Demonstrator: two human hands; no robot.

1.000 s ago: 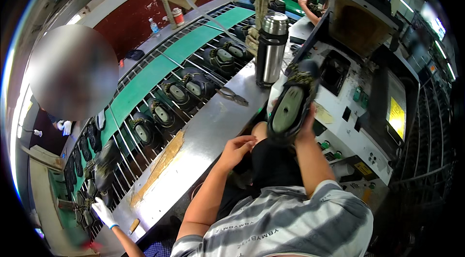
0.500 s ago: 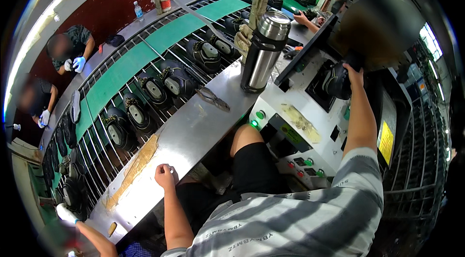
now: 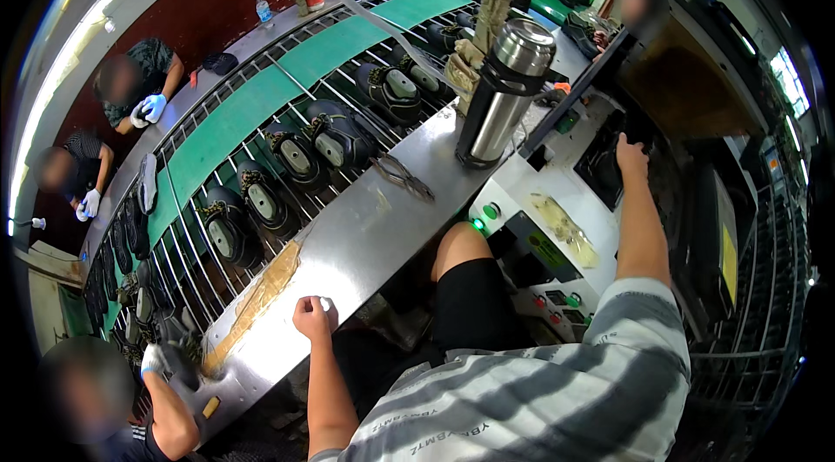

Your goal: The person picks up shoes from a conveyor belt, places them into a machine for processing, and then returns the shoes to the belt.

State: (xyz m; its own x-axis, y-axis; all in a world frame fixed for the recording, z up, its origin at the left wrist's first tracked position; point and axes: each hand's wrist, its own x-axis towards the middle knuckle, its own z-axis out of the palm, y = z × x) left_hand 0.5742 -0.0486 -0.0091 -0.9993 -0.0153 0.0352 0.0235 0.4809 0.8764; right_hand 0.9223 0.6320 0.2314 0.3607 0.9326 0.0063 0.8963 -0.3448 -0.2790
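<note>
My right hand (image 3: 632,157) reaches down to a dark shoe (image 3: 602,162) that sits low in the opening of a white machine (image 3: 513,201). Its fingers curl at the shoe's edge, and part of the grip is hidden. On the near edge of the metal bench (image 3: 352,240) rests my left hand (image 3: 311,318), closed, with a small white spot at the fingertips. I cannot make out whether it holds anything. Several dark shoes (image 3: 268,201) stand in a row on the rail rack past the bench.
A steel thermos (image 3: 504,101) stands beside the machine, and pliers (image 3: 404,177) lie on the bench. A green belt (image 3: 287,79) runs between rails. Co-workers sit at the left; one gloved hand (image 3: 153,359) is near shoes at the bench end. A brown-lined lid (image 3: 687,70) stands behind the machine.
My right hand has lowered the shoe from above the machine into its opening. My left hand has stayed closed on the bench. The near co-worker at lower left has leaned into view.
</note>
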